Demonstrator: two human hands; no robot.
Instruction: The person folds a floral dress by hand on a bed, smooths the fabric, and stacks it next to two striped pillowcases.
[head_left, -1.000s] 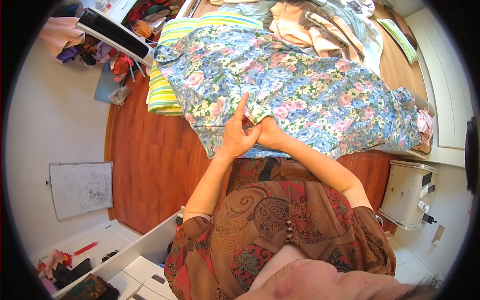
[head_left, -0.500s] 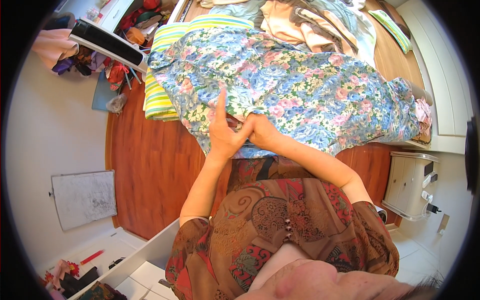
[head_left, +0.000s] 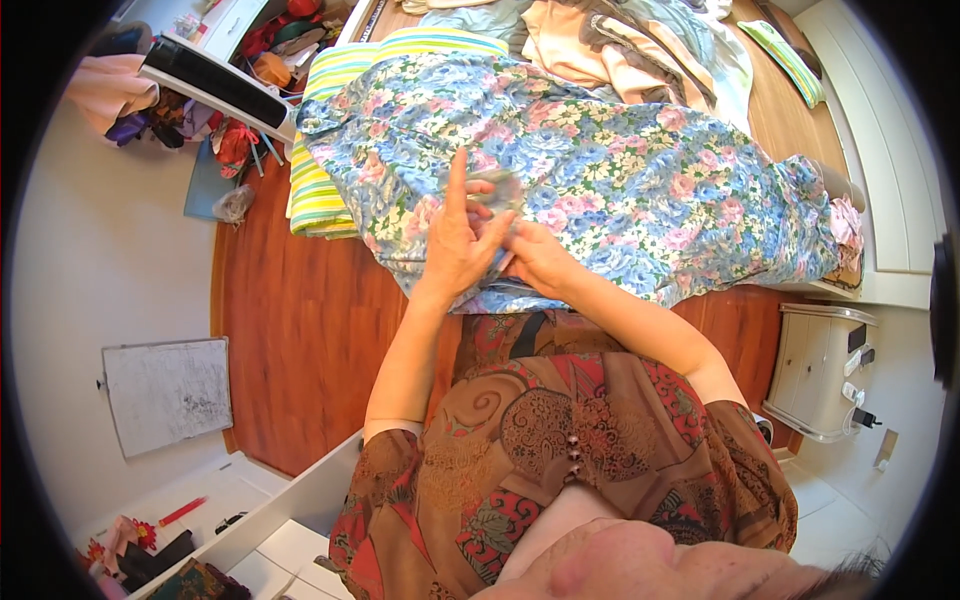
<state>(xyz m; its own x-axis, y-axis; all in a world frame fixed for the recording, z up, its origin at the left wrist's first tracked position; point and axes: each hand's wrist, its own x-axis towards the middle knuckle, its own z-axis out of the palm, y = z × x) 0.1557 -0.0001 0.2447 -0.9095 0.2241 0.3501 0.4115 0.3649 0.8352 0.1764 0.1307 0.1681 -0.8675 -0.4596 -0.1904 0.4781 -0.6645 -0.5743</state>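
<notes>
Left hand [head_left: 453, 252] and right hand [head_left: 540, 262] meet over the near side of a large blue, pink and cream floral cloth [head_left: 640, 190]. On the left one, the index finger points straight ahead, the other fingers are partly bent, and the thumb slants across to the fingers of the right one, which are curled inward. A patch just ahead of the bent fingers is blurred, so I cannot tell whether either hand grips a fold of fabric. The floral cloth spreads under and beyond the hands, reaching well to their right, its near edge hanging close to the person's patterned brown top [head_left: 560, 430]. To the left of the hands and ahead, folded yellow-and-green striped bedding [head_left: 325, 190] lies partly under it. Farther ahead are a rumpled peach-and-brown garment [head_left: 575, 50] and, ahead to the right, a small striped cushion [head_left: 785, 60] on a wooden surface [head_left: 790, 100]. Well to the right of the hands, a bunched pink cloth [head_left: 847, 232] sits at the floral cloth's end; nearer the body on that side stands a cream cabinet [head_left: 808, 370]. Left of the hands and back toward the body, a whitish board [head_left: 165, 395] leans on the wall above reddish-brown flooring [head_left: 290, 350].
</notes>
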